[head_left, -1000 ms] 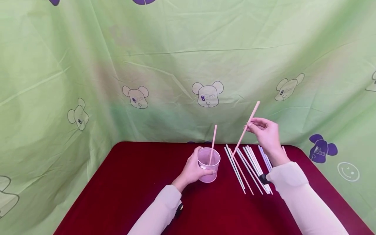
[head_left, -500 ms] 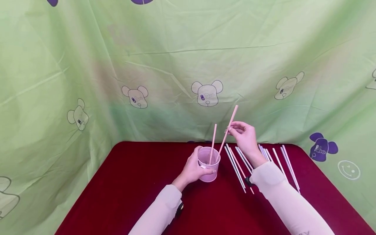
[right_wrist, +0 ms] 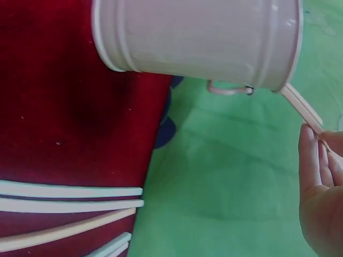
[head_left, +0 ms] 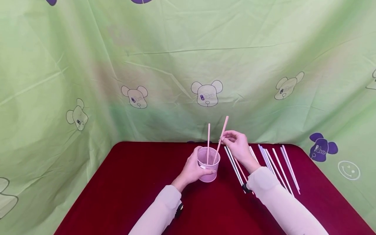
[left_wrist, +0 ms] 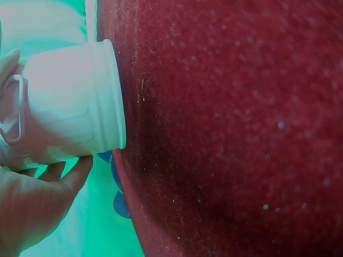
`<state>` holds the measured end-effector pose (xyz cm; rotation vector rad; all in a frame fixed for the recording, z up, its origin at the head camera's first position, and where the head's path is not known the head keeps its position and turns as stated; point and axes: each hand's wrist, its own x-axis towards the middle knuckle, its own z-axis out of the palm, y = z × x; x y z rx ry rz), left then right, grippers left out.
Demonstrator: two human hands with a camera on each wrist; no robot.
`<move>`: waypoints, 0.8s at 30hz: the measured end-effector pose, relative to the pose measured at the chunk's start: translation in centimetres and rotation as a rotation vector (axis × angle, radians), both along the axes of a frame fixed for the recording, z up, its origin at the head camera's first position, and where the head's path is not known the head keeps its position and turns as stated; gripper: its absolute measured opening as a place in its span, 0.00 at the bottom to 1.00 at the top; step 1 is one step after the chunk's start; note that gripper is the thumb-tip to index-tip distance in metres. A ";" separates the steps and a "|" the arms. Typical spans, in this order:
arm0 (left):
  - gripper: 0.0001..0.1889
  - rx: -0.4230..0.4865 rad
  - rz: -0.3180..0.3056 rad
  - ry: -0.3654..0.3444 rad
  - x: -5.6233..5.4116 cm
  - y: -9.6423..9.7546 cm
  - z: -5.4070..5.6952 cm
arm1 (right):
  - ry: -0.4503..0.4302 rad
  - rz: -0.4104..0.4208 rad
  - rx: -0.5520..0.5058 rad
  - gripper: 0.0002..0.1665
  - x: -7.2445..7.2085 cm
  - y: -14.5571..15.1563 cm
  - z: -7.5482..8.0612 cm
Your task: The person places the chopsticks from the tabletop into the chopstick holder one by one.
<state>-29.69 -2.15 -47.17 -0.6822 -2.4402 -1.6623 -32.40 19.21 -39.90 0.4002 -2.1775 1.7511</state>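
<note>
A small pink bucket [head_left: 209, 176] stands upright on the red table, its mouth facing up. My left hand [head_left: 192, 168] grips its left side, thumb across the front; the left wrist view shows fingers curled round the wall near a small side handle [left_wrist: 20, 110]. One pink straw [head_left: 209, 135] leans inside, sticking up over the rim. My right hand [head_left: 237, 147] pinches a second pink straw [head_left: 225, 125] between thumb and fingertips. That straw's lower end is inside the bucket, slanting against the right of the mouth. In the right wrist view the fingertips [right_wrist: 308, 140] are just beyond the rim.
Several pastel straws lie on the table right of the bucket, including pale blue straws [head_left: 233, 163], purple straws [head_left: 264, 156] and lilac straws [head_left: 290, 169]. My right forearm passes over some of them. A green printed curtain [head_left: 164, 81] hangs behind the table [head_left: 132, 182].
My right hand has moved left and down with the pink straw, from over the loose straws into the bucket. The first straw has shifted slightly left. My left hand keeps its hold.
</note>
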 end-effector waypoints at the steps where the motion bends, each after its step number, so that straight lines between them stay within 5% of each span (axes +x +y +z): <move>1: 0.50 0.001 -0.001 -0.004 0.0 0.0 0.0 | 0.000 -0.005 0.011 0.14 0.0 -0.1 -0.2; 7: 0.51 -0.006 -0.001 -0.007 0.1 0.0 -0.1 | -0.012 -0.012 0.069 0.12 0.3 -1.0 -0.6; 15: 0.50 0.002 -0.009 0.005 0.0 0.0 0.1 | 0.017 -0.009 0.163 0.11 2.1 -2.1 1.6; 24: 0.50 -0.007 -0.005 0.004 0.1 0.0 0.1 | -0.039 0.053 0.185 0.11 2.1 -2.7 1.2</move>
